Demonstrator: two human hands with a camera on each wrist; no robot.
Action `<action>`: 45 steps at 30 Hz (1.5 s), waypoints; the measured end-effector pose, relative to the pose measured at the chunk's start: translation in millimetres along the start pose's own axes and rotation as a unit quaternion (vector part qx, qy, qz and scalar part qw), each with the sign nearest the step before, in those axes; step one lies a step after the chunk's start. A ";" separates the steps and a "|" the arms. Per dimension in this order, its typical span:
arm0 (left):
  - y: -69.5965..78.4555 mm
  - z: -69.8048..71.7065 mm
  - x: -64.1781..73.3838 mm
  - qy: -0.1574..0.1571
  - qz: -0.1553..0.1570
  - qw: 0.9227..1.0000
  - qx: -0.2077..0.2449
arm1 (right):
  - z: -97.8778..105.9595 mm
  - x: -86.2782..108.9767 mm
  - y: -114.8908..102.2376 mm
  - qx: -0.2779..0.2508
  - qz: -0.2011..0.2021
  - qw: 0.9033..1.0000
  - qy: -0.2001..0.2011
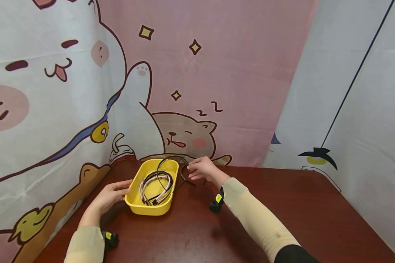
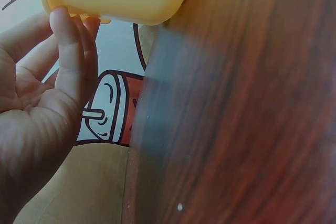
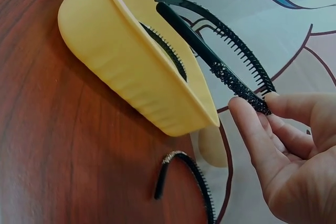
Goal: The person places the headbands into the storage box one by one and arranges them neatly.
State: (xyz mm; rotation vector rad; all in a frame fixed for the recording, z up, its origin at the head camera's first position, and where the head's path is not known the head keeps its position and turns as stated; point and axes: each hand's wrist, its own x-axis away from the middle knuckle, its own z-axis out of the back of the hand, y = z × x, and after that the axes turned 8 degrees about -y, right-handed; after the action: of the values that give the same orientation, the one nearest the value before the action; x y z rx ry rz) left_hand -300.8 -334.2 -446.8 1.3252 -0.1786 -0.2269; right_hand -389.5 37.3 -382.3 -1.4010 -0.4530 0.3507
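Note:
A yellow plastic bin [image 1: 150, 210] stands on the table with several headbands [image 1: 156, 186], black and pale pink, lying inside. My left hand [image 1: 110, 197] holds the bin's left side near the rim; in the left wrist view its fingers [image 2: 65, 51] lie against the outer wall. At the bin's right far corner, my right hand [image 1: 202, 170] pinches a black toothed headband [image 3: 210, 56] between thumb and fingers. The band has dark sparkly trim and reaches over the bin's rim. Another black headband [image 3: 197, 174] with teeth lies on the table beside the bin.
The dark red-brown wooden table [image 1: 283, 204] extends far to the right. A cartoon-printed cloth [image 1: 243, 80] hangs along the table's back and left edges, close behind the bin. Black wrist cameras with yellow marks sit on both wrists.

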 end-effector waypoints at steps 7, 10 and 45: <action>0.0 0.5 0.0 -0.002 0.002 1.000 -0.003 | -14.8 -4.8 1.5 -0.002 -0.006 1.000 0.002; -0.6 0.4 -0.1 -0.001 0.004 1.000 -0.004 | -18.7 -9.4 3.2 -0.005 -0.007 1.000 -0.002; -4.1 0.7 -1.8 0.003 -0.002 1.000 0.003 | -61.1 -30.7 -0.2 -0.006 -0.017 1.000 -0.010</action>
State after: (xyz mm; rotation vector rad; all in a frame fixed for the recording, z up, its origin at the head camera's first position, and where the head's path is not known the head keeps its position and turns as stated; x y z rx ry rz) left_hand -302.9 -335.2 -450.7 1.3326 -0.1715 -0.2261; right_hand -385.5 -30.3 -391.7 -1.4015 -0.4956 0.3363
